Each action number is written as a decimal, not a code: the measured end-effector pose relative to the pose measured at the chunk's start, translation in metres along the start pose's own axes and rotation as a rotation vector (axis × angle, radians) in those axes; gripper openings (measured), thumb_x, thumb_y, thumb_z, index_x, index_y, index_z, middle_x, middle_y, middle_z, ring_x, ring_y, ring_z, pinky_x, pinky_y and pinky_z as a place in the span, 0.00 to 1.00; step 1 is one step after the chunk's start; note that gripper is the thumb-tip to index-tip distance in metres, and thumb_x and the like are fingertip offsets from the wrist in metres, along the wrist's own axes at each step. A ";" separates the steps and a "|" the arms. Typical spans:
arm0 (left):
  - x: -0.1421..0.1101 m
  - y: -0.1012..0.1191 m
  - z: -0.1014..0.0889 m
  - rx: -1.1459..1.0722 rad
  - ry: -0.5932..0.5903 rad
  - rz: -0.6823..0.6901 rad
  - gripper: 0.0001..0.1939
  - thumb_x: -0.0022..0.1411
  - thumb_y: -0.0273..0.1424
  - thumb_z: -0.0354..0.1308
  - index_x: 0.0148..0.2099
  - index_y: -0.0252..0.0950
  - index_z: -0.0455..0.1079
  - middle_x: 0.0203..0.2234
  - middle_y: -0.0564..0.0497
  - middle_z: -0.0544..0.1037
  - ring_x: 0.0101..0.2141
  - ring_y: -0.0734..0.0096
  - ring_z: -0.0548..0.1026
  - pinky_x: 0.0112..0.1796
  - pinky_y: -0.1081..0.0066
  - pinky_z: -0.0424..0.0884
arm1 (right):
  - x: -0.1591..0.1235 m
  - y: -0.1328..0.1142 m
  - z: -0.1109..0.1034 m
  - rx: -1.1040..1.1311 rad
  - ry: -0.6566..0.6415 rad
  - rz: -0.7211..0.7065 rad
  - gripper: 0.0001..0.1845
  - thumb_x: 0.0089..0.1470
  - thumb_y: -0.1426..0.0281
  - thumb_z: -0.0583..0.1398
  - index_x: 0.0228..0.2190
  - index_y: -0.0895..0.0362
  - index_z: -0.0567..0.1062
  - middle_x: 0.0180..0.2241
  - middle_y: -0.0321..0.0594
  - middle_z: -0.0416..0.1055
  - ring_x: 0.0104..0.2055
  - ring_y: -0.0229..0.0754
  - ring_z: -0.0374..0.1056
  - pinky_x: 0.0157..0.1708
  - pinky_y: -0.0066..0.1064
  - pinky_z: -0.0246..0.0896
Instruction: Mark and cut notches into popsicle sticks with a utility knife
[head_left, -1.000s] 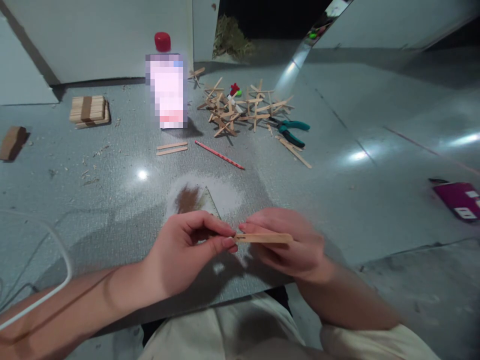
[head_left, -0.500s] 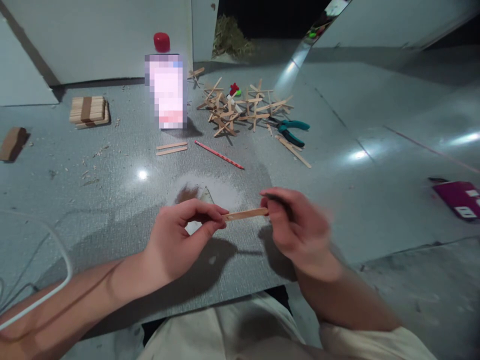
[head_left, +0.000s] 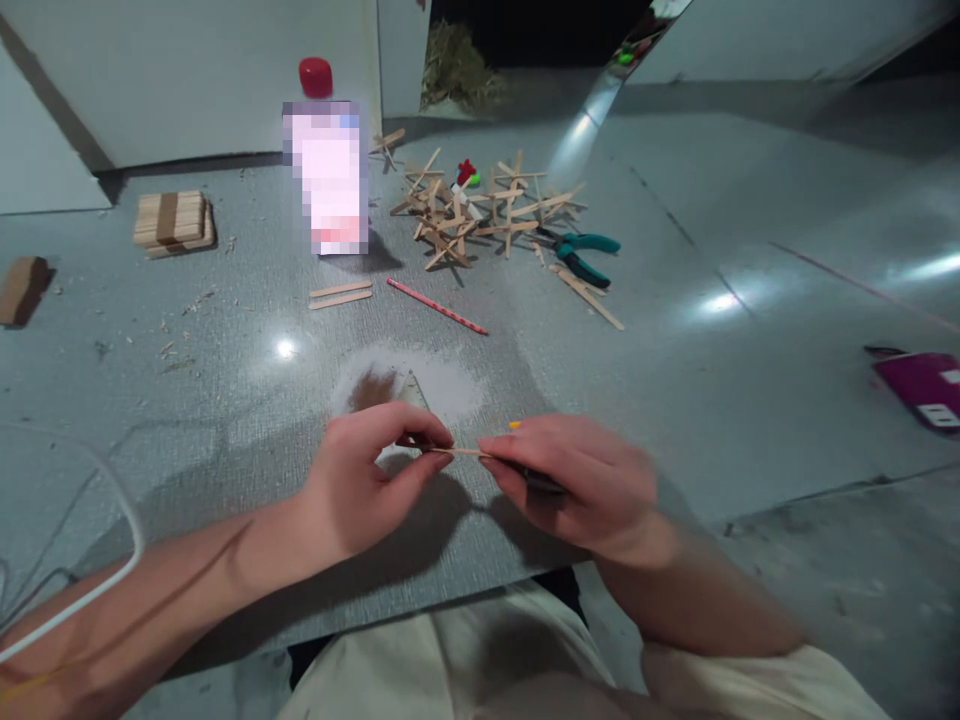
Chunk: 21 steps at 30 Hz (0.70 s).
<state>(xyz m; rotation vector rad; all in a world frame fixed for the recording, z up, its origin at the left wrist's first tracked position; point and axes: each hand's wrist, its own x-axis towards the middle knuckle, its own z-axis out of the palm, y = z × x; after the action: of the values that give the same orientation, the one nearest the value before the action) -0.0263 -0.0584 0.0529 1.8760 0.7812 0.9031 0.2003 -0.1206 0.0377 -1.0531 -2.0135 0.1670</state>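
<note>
Left hand (head_left: 367,480) pinches one end of a thin wooden stick (head_left: 459,452), fingers closed on it; right hand (head_left: 577,485) closed around the other end plus a dark tool, type unclear. Stick held low over grey textured mat (head_left: 225,400), just near a pale dusty patch (head_left: 420,385). Beyond: two loose flat sticks (head_left: 341,294), red pencil (head_left: 436,306), teal pliers (head_left: 581,255), tangled pile of stick crosses (head_left: 472,210), red-capped bottle (head_left: 326,160). Far left stacked sticks (head_left: 172,220). Magenta box (head_left: 922,385) far right. Mat's near edge sits by the knees; open room mid-left.
</note>
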 end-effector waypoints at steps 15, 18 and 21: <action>0.005 -0.002 -0.001 -0.089 0.006 -0.130 0.03 0.62 0.27 0.67 0.40 0.36 0.78 0.32 0.52 0.84 0.33 0.74 0.80 0.38 0.74 0.76 | 0.008 -0.005 0.000 -0.130 -0.019 0.094 0.05 0.67 0.72 0.59 0.38 0.49 0.72 0.24 0.31 0.77 0.24 0.39 0.71 0.27 0.32 0.65; 0.006 -0.004 0.000 -0.133 -0.008 -0.161 0.05 0.61 0.26 0.67 0.41 0.36 0.78 0.33 0.52 0.84 0.34 0.74 0.80 0.38 0.75 0.76 | 0.009 -0.005 -0.001 -0.117 -0.047 0.102 0.05 0.66 0.72 0.59 0.37 0.49 0.72 0.24 0.31 0.77 0.24 0.38 0.71 0.27 0.31 0.64; 0.006 -0.008 0.001 -0.163 -0.009 -0.168 0.07 0.60 0.26 0.68 0.42 0.36 0.78 0.33 0.53 0.83 0.34 0.76 0.80 0.39 0.77 0.76 | 0.009 -0.006 -0.002 -0.116 -0.064 0.118 0.05 0.67 0.71 0.59 0.36 0.50 0.72 0.23 0.30 0.75 0.23 0.37 0.70 0.27 0.30 0.63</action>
<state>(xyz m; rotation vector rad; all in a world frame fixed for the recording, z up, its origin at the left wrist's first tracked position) -0.0232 -0.0508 0.0469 1.6460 0.8208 0.8265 0.1955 -0.1180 0.0470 -1.2554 -2.0390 0.1486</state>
